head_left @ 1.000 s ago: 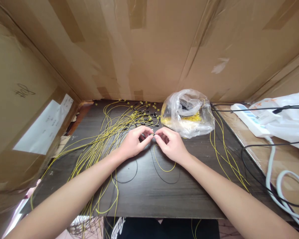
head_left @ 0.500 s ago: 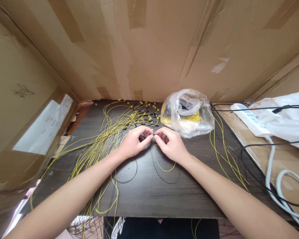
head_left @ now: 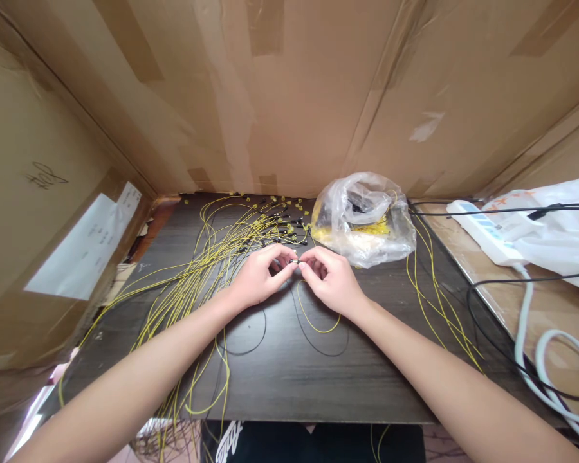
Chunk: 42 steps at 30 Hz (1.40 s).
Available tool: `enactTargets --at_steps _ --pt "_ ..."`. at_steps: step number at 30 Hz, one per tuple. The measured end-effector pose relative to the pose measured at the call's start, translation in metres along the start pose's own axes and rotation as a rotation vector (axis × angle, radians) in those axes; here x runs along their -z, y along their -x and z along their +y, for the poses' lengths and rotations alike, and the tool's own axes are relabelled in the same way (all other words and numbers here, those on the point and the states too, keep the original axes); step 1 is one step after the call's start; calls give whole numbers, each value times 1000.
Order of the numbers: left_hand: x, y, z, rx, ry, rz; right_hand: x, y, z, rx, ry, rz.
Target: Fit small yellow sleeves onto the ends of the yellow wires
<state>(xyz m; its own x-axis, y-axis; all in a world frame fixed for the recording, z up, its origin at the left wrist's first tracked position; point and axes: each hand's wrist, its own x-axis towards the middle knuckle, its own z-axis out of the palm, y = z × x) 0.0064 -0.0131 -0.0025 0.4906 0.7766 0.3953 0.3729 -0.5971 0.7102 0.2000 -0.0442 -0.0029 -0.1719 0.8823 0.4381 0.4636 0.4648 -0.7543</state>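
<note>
My left hand [head_left: 259, 276] and my right hand [head_left: 332, 281] meet over the middle of the dark table [head_left: 280, 386]. Thumb and forefinger of each are closed in a pinch on a small black connector [head_left: 294, 261], one hand at either end. Much of the piece is hidden by the fingertips. A thin yellow wire [head_left: 318, 330] loops down below my right hand. Dark wires [head_left: 313, 347] curve over the table below both hands. Beyond my left hand lie many yellow wires [head_left: 207, 251] with small black ends [head_left: 289, 222].
A clear plastic bag [head_left: 381, 247] with yellow and black contents stands behind my right hand. Several small yellow pieces [head_left: 299, 204] are scattered at the back. Cardboard walls [head_left: 294, 116] enclose the table. A white power strip [head_left: 487, 235] and cables lie at right.
Both hands stay in place. The black connector between the fingertips has shifted slightly and shows a little more clearly.
</note>
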Motion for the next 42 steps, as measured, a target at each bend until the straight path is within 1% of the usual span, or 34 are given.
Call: enactTargets --at_steps 12,19,28,37,42 --pt "1 0 0 -4 -19 1 0 0 0 7 2 7" --pt "0 0 0 -3 10 4 0 0 1 -18 0 -1" --pt "0 0 0 -5 -6 -3 0 1 1 -33 -16 -14" --pt "1 0 1 -20 -11 -4 1 0 0 -22 -14 -24" --pt "1 0 2 -20 -18 -8 1 0 -1 -8 -18 -9"
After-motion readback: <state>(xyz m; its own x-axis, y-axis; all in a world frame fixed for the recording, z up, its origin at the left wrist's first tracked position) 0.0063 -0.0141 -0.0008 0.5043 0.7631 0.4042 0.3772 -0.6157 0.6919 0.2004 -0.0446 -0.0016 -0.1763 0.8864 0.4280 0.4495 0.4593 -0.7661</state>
